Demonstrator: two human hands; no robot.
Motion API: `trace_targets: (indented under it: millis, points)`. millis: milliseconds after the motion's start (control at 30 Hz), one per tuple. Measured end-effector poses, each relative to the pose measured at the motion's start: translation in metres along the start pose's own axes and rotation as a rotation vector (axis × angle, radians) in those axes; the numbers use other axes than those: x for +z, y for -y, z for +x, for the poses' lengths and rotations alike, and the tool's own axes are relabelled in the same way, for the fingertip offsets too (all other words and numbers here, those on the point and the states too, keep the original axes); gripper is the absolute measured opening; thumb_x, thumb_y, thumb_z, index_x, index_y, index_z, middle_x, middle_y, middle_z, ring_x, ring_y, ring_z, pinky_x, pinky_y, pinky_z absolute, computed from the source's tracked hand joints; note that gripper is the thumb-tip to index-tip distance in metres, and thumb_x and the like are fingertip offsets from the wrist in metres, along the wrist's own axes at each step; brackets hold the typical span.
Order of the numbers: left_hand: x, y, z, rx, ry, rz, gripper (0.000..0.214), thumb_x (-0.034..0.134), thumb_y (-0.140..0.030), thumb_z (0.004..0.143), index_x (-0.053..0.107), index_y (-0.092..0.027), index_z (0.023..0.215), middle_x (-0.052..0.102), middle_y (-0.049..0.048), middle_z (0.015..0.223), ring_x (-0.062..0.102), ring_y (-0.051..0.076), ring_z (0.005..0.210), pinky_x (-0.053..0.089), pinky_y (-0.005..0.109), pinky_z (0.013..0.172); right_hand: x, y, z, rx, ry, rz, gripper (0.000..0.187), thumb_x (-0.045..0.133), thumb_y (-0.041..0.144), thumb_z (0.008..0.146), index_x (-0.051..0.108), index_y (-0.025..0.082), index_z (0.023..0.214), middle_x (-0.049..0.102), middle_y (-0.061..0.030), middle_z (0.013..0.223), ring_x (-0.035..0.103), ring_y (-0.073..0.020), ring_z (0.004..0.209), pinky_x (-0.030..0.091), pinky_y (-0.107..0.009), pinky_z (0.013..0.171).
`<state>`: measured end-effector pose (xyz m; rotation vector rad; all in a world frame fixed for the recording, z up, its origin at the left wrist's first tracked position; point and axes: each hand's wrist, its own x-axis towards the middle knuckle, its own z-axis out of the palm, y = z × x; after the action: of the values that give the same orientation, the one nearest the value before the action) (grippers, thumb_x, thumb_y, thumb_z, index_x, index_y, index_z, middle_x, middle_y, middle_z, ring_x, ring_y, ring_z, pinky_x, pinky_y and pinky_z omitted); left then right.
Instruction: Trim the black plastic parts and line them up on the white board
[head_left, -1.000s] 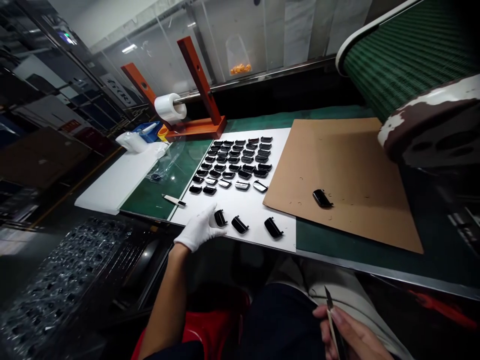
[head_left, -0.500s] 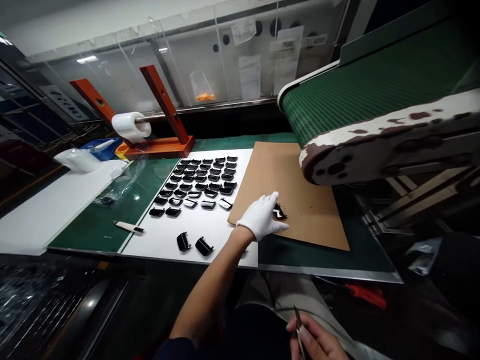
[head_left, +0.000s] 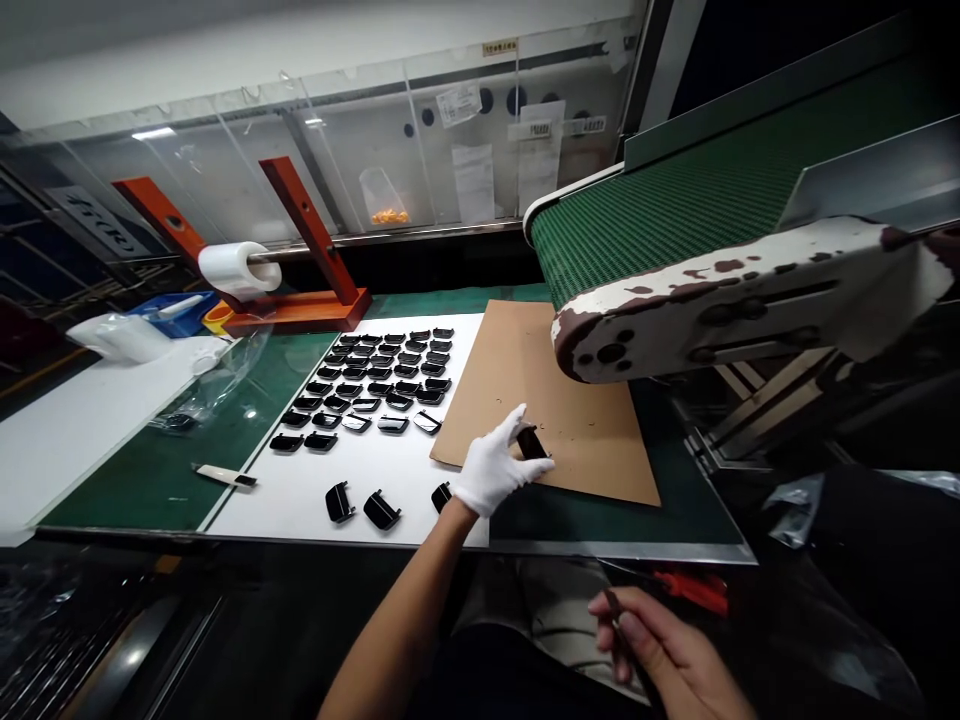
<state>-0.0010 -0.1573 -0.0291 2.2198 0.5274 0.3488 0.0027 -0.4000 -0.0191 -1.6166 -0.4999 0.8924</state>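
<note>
My left hand (head_left: 496, 465), in a white glove, is over the front of the brown cardboard sheet (head_left: 555, 370). Its thumb and fingers close around the edges of a glossy black plastic part (head_left: 532, 443). Low in the picture my bare right hand (head_left: 660, 640) grips a slim, dark, knife-like tool (head_left: 628, 632), partly hidden by the fingers. Rows of similar black parts (head_left: 365, 405) lie on a white sheet (head_left: 281, 505). Nearer the front edge, two more parts (head_left: 382, 510) lie apart, and a third (head_left: 441, 496) is partly covered by my left wrist.
A green conveyor belt (head_left: 675, 210) with a chipped white frame (head_left: 720, 290) overhangs the right side. At the back left, an orange stand (head_left: 300, 318) carries a plastic film roll (head_left: 236, 268). A white-handled cutter (head_left: 225, 475) lies on the green mat. Below hangs a red-handled tool (head_left: 697, 592).
My left hand has drawn a little nearer, and its fingers now close around the black part. My right hand has risen with the slim tool. The view has shifted slightly right.
</note>
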Motion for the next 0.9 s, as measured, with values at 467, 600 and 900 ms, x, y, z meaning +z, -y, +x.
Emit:
trace_targets:
  millis: [467, 600, 900]
  points:
    - [-0.029, -0.027, -0.144, 0.091, -0.204, -0.740, 0.089, 0.087, -0.015, 0.055, 0.047, -0.028, 0.133, 0.066, 0.0037, 0.118, 0.063, 0.021, 0.107, 0.049, 0.024, 0.097, 0.033, 0.094, 0.034, -0.576, 0.300, -1.182, 0.061, 0.038, 0.082, 0.068, 0.043, 0.023, 0.076, 0.057, -0.0014, 0.063, 0.058, -0.0248, 0.052, 0.028, -0.032, 0.047]
    - [-0.032, -0.031, -0.151, 0.120, -0.197, -0.781, 0.087, 0.086, -0.016, 0.056, 0.047, -0.035, 0.132, 0.066, -0.0019, 0.118, 0.065, 0.018, 0.104, 0.051, 0.020, 0.093, 0.040, 0.098, 0.033, -0.512, 0.372, -1.213, 0.063, 0.037, 0.086, 0.065, 0.042, 0.023, 0.075, 0.059, -0.0027, 0.064, 0.060, -0.0274, 0.054, 0.025, -0.031, 0.047]
    - [-0.031, -0.032, -0.152, 0.107, -0.145, -0.833, 0.087, 0.086, -0.014, 0.056, 0.048, -0.035, 0.132, 0.066, -0.0005, 0.119, 0.064, 0.020, 0.104, 0.052, 0.021, 0.092, 0.043, 0.094, 0.031, -0.536, 0.369, -1.217, 0.065, 0.040, 0.085, 0.064, 0.045, 0.022, 0.074, 0.060, -0.0027, 0.060, 0.063, -0.0297, 0.052, 0.019, -0.030, 0.046]
